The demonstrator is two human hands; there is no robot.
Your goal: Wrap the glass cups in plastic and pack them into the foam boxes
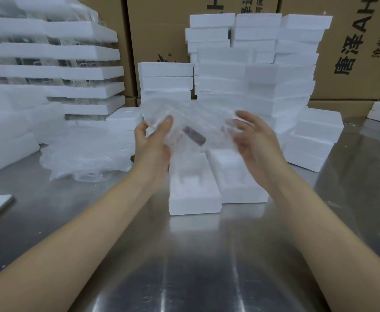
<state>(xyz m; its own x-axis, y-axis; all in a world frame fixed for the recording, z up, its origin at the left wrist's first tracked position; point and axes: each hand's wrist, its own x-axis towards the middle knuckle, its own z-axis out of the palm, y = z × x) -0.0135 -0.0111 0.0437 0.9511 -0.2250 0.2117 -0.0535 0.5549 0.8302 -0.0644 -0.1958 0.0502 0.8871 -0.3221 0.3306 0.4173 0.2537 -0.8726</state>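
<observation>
The left hand (155, 140) pinches one end of a plastic-wrapped glass cup (193, 131), thumb on top and fingers curled beneath; the right hand (255, 143) is spread, palm turned inward, cupping the other end through the plastic film (207, 118) with no firm grip that I can make out. The cup is held in the air between them, just above two open foam boxes (194, 194) that lie side by side on the steel surface (207, 278). Its long axis seems to run left to right, tilting slightly down toward the right, though blur and film hide which end is the mouth; a dark patch shows near its middle. I judge the cup stiff, fragile and slick under loose film, so it should be held around the body with both hands, not by the film alone. Left of the boxes lies a heap of plastic sheets (83, 154). Farther back stand foam box stacks (274, 64), then cardboard cartons (353, 52).
</observation>
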